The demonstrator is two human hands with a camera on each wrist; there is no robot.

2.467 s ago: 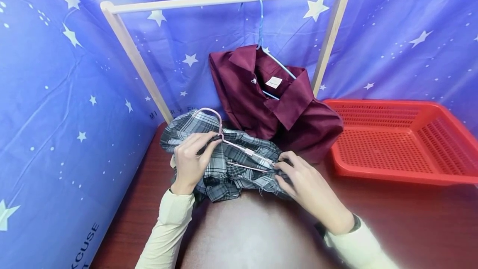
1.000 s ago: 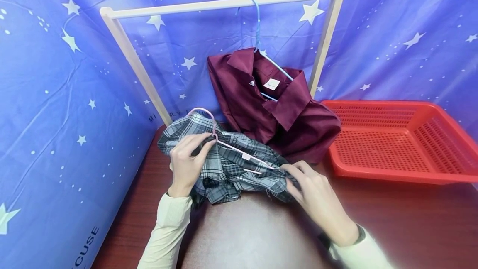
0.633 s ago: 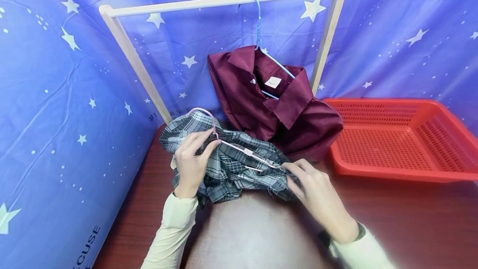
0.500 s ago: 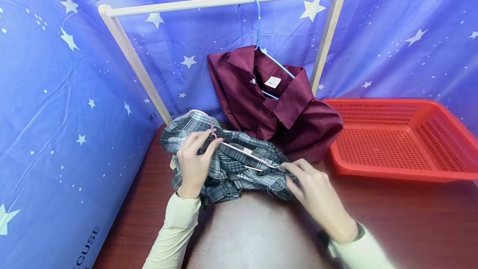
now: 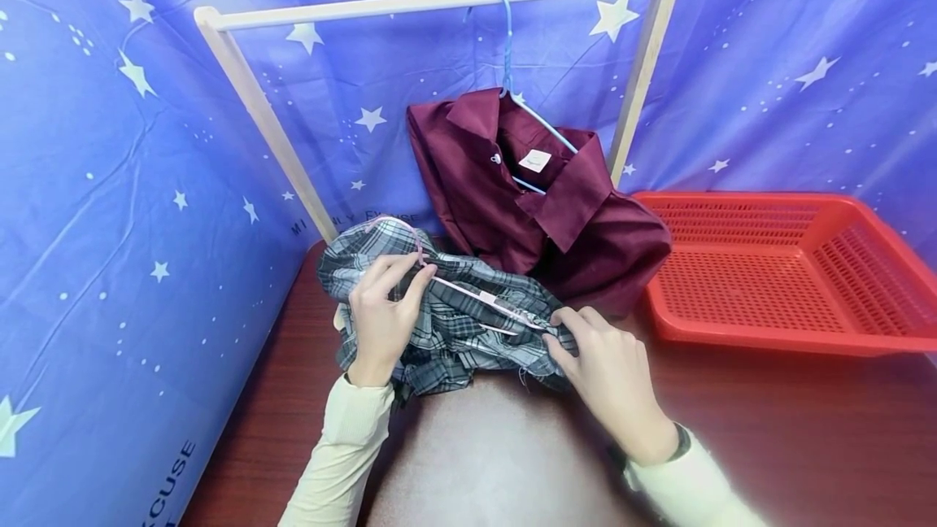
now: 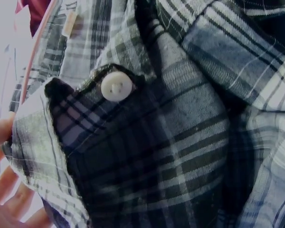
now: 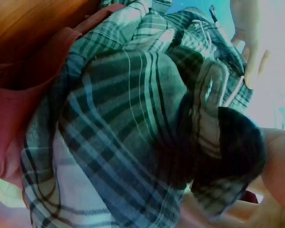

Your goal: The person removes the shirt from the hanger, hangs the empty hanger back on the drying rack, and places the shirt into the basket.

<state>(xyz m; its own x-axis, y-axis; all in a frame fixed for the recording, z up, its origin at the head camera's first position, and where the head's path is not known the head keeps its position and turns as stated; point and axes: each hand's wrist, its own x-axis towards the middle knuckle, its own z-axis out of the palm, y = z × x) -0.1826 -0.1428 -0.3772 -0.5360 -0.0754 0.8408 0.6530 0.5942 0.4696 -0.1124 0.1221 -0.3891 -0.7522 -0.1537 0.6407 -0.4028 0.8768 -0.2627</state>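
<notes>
A grey plaid shirt (image 5: 439, 332) lies bunched on the table, with a pink hanger (image 5: 468, 293) running through its neck opening. My left hand (image 5: 384, 311) pinches the hanger between thumb and forefinger just below its hook, together with the collar cloth. Near the hanger's right end, my right hand (image 5: 611, 381) pinches the shirt at the shoulder. In the left wrist view a white button (image 6: 117, 86) shows on the plaid cloth, beside the left fingers (image 6: 12, 199). Folds of the shirt (image 7: 128, 128) fill much of the right wrist view and partly cover the right fingers.
Behind the plaid shirt, a maroon shirt (image 5: 476, 185) hangs by a blue hanger (image 5: 508, 47) from a wooden rack (image 5: 351, 10). A red perforated basket (image 5: 791, 340) stands at the right on the dark red table (image 5: 791, 429). Blue starry cloth (image 5: 146, 185) surrounds the table.
My right hand has drawn the shirt's shoulder rightward over the hanger's end, then shifted slightly back left. The pink hook has tipped lower, and my left hand keeps its pinch beneath it.
</notes>
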